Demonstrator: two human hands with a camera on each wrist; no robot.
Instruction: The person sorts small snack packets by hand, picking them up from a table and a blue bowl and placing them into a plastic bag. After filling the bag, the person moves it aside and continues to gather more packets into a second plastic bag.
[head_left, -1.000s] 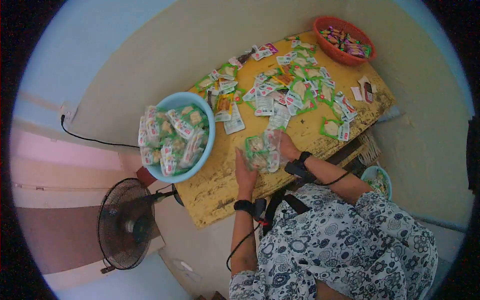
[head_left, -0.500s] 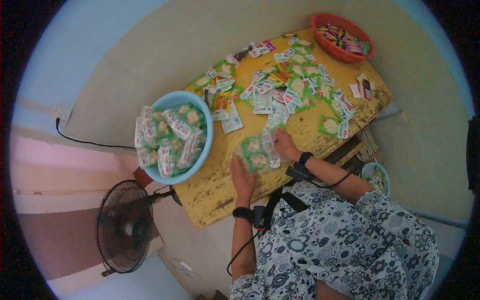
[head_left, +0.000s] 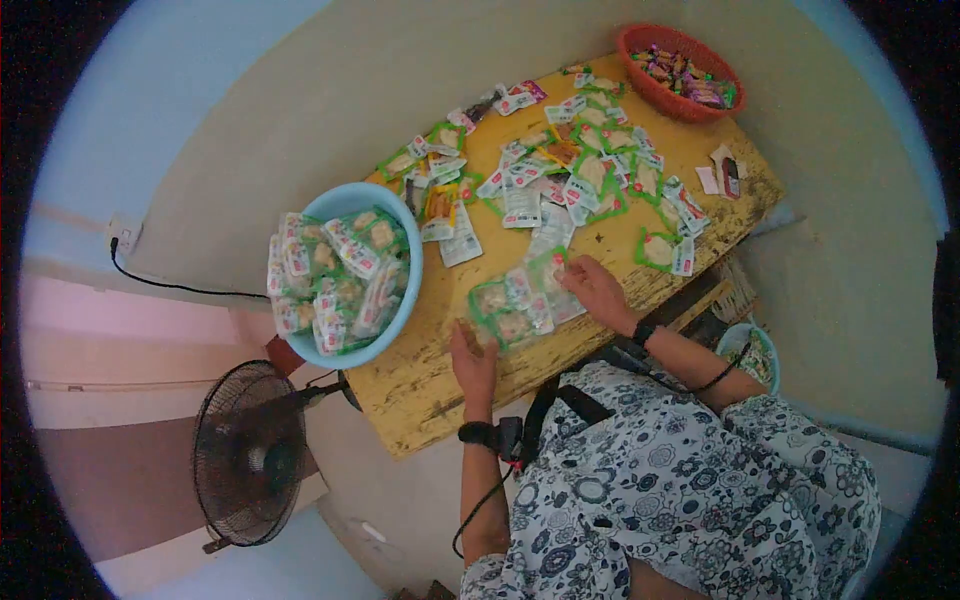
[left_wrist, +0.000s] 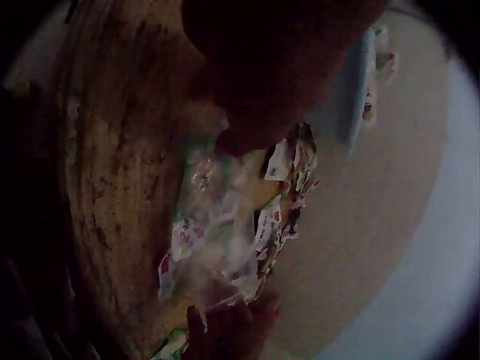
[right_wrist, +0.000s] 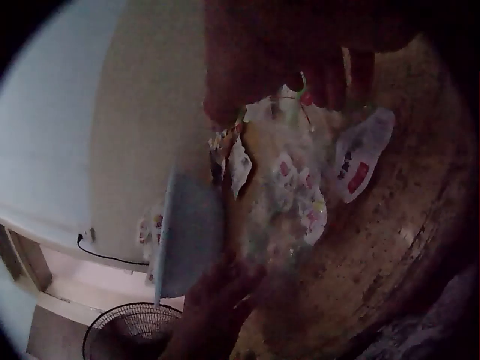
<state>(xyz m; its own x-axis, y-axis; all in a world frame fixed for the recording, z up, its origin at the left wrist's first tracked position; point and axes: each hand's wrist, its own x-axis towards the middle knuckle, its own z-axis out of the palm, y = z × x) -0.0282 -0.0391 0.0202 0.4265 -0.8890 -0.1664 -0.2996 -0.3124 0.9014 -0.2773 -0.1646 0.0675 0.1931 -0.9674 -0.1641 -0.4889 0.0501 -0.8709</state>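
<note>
A clear plastic bag (head_left: 488,322) with several green-and-white snack packets lies stretched between my two hands, low over the front of the yellow table. My left hand (head_left: 474,366) grips the bag's left end. At the opposite end, my right hand (head_left: 600,292) pinches a green-edged snack packet (head_left: 546,268), which overlaps the bag. The right wrist view shows the right fingers bent over that packet's green edge (right_wrist: 301,105), beside a white packet end (right_wrist: 364,161). Both wrist views are dark, so finger details are partly lost.
Many loose snack packets (head_left: 595,172) spread over the worn yellow table (head_left: 410,405). A light blue basin (head_left: 410,300) of filled bags stands left, a red basket (head_left: 650,95) of wrapped snacks far right. A black fan (head_left: 250,452) is left of the table; another tub (head_left: 772,362) sits low right.
My hands have drawn apart, the right one to the right and the left one slightly left and down. The bag and its packets now stretch wider between them.
</note>
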